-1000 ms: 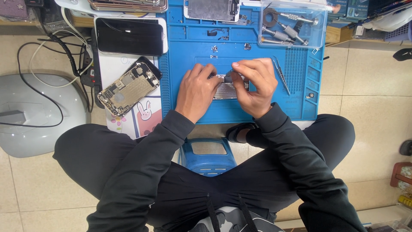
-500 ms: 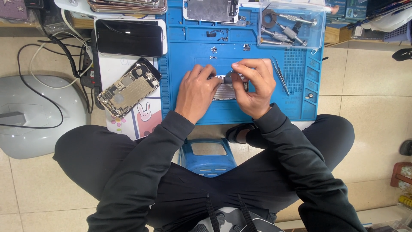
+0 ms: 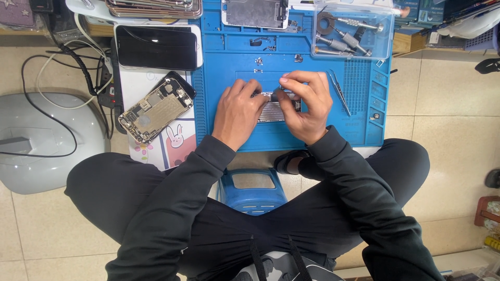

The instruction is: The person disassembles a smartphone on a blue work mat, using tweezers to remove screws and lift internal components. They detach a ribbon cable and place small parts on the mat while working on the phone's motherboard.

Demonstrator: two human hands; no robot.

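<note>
A small silver phone part (image 3: 271, 110) lies on the blue work mat (image 3: 224, 62) in the middle of the view. My left hand (image 3: 237, 112) rests on its left end, fingers pressing it down. My right hand (image 3: 307, 104) is over its right end, thumb and fingers pinched on a small dark tool or piece at the part's top edge. Most of the part is hidden under both hands.
Tweezers (image 3: 339, 93) lie on the mat right of my right hand. A clear box of screwdriver bits (image 3: 351, 31) sits at the top right. An opened phone body (image 3: 156, 108) and a dark phone (image 3: 158, 47) lie left of the mat. A blue stool (image 3: 251, 190) stands between my legs.
</note>
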